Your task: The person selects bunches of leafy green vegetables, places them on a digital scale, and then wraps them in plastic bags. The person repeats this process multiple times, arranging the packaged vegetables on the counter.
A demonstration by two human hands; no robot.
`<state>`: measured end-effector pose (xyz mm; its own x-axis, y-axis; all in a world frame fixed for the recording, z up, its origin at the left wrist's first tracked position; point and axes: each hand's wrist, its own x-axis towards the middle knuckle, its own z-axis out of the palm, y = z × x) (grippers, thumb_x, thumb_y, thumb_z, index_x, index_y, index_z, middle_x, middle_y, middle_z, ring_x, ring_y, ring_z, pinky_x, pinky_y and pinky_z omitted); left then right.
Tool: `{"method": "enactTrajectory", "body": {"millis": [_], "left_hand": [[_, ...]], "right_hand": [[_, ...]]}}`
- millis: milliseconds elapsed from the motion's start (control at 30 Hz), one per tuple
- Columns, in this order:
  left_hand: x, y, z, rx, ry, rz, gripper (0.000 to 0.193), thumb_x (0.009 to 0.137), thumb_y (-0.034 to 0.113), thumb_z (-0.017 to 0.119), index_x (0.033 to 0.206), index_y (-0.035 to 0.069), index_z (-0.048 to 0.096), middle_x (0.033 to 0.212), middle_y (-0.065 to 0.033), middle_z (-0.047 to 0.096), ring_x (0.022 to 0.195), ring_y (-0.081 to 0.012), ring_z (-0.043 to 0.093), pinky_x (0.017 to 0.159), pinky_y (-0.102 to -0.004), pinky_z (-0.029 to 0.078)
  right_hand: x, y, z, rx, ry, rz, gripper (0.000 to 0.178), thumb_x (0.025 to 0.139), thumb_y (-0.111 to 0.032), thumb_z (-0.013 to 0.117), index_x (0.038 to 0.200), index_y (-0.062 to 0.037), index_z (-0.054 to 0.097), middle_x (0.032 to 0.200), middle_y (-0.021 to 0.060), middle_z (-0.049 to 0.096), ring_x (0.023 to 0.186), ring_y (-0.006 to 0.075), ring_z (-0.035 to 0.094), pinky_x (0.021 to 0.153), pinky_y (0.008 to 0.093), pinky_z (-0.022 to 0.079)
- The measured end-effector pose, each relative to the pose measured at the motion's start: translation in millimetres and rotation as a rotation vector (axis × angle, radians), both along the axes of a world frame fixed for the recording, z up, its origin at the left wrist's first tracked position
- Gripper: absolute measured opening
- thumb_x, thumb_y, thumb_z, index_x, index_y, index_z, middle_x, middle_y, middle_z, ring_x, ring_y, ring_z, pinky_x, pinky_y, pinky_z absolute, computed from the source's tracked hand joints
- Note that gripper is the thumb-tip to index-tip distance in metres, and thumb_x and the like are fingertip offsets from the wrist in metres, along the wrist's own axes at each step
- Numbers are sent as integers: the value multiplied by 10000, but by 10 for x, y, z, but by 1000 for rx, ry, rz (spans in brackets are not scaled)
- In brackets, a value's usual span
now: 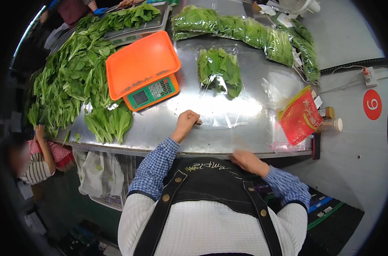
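Observation:
A clear plastic bag of leafy greens point(220, 71) lies flat on the metal table, its transparent end stretching toward me. At that end's left corner is my left hand point(186, 124), fingers curled and pressed together. A small dark spot shows at the fingertips; what they pinch, if anything, I cannot make out. My right hand point(248, 162) is over the table's near edge, right of the bag's end. Motion smears its fingers, so their state is unclear.
Left of the bag stands an orange digital scale point(142, 68). Loose greens point(70, 81) are heaped further left. Filled bags point(245, 30) line the back. At right are a red-yellow packet point(300, 117), empty plastic bags point(276, 91) and jars point(330, 124). A person point(40, 158) works at far left.

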<state>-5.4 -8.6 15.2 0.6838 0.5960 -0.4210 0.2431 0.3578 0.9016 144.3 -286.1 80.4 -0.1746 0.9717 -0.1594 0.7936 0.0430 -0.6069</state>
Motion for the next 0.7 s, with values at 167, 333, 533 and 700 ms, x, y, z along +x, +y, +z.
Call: {"method": "enactTrajectory", "body": {"millis": [167,333,533,700], "left_hand": [[-223,95,-123,-42,-85,-49,96,881,101,587,890,9,561,716,-74,653,638,-101,597,603,-214,461],[-295,218,-58,461,11,144,234,842,46,606,1065,16,545,887,-111,628,750,-188,617,682,-280,492],[48,397,-38,1301,34,-49,373,749,6,663,1106,43,560,1177,-156,510,1091,-332,496,902,-383,441],[311,511,19,1515,-127,-82,213,723,26,673,926,55,613,1065,-125,573,1030,-320,534,860,-392,459]], "right_hand": [[-27,-1659,-504,-804,157,128,147,780,-149,605,856,-26,635,830,136,642,739,247,638,626,346,514],[422,-398,102,-806,694,-541,165,878,-169,530,909,-27,608,713,71,652,521,140,599,448,270,443],[855,683,-221,464,-189,-626,263,758,-67,666,1014,-60,605,1071,116,562,900,264,570,746,359,472],[991,1083,-391,599,-235,-408,255,722,-52,676,968,-62,607,1074,96,574,1003,288,546,839,380,453]]}}
